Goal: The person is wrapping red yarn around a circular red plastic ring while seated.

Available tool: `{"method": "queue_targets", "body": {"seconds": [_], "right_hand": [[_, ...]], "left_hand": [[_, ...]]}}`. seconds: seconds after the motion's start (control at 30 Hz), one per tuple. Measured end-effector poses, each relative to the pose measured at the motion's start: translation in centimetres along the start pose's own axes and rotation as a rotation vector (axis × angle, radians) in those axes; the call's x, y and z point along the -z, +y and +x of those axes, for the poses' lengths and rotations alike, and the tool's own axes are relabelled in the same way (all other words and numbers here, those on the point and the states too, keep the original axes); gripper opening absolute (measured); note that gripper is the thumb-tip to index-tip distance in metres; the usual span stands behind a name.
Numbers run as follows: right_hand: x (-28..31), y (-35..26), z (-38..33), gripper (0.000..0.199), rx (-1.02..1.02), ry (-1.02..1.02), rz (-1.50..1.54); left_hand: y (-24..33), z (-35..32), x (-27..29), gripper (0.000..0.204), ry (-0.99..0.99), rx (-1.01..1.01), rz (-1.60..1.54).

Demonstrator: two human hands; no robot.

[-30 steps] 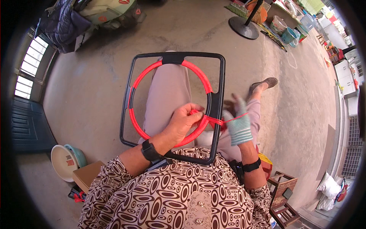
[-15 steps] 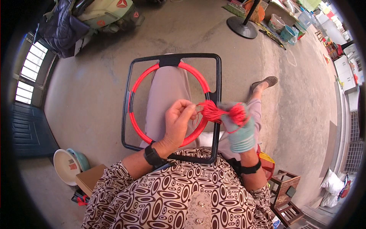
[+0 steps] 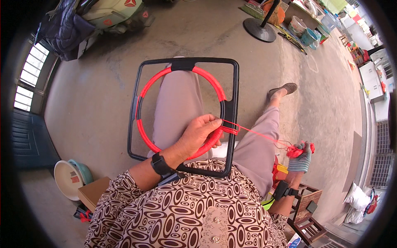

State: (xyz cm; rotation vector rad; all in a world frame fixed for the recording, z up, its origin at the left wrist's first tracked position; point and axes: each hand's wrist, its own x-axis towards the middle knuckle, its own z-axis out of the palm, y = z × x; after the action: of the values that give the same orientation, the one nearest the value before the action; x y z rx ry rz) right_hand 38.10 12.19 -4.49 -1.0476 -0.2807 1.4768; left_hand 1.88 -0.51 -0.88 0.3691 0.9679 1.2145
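Note:
A black square frame (image 3: 234, 91) with a round inner ring (image 3: 145, 84) wrapped mostly in red rests on my lap. My bare left hand (image 3: 198, 134) is closed at the ring's right side, its thumb and forefinger pinching red cord there, other fingers partly hidden behind the ring. Several strands of red cord (image 3: 230, 129) loop around the frame's right bar. From there one strand runs taut to the right. Out past my right thigh, my right hand (image 3: 302, 159), in a striped grey-green glove, grips a bunched bundle of the cord (image 3: 294, 151).
At my right stands a small wooden stool (image 3: 306, 206). A basin (image 3: 68, 180) and a cardboard box (image 3: 94, 192) are at my left. Farther off are a scooter (image 3: 118, 14), a round black pole base (image 3: 259, 30) and buckets (image 3: 309, 36).
My right hand has swung out to the right and down with the cord bundle, drawing a strand tight. My left hand has shifted slightly right, against the ring.

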Motion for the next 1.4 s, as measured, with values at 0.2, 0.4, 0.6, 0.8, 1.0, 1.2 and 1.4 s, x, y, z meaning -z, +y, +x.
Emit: {"method": "queue_targets", "body": {"seconds": [0.2, 0.4, 0.6, 0.8, 1.0, 1.2, 1.4], "right_hand": [[-6.9, 5.8, -4.1, 0.046, -0.213, -0.390, -0.682], [-11.5, 10.0, -8.0, 0.027, -0.629, -0.801, -0.671], [-10.9, 9.4, -8.0, 0.029, -0.536, -0.701, -0.403], [-10.9, 10.4, -7.4, 0.030, -0.461, -0.531, 0.164], [-9.4, 10.6, -5.0, 0.030, -0.613, -0.786, 0.099], [-12.0, 7.4, -3.7, 0.030, -0.036, -0.375, -1.408], [-18.0, 7.5, -8.1, 0.028, 1.404, -0.905, -1.526]], "left_hand": [[-0.1, 0.1, 0.2, 0.021, -0.025, 0.019, 0.005], [0.1, 0.1, 0.0, 0.021, -0.007, 0.012, 0.012], [-0.1, 0.1, 0.1, 0.018, -0.024, -0.011, -0.161], [-0.3, 0.2, 0.6, 0.014, -0.060, 0.025, -0.151], [-0.7, 0.2, 0.7, 0.013, -0.049, 0.086, -0.180], [-0.7, 0.4, 0.5, 0.016, -0.009, 0.056, -0.071], [0.0, 0.0, -0.3, 0.032, 0.015, -0.154, -0.064]]}}
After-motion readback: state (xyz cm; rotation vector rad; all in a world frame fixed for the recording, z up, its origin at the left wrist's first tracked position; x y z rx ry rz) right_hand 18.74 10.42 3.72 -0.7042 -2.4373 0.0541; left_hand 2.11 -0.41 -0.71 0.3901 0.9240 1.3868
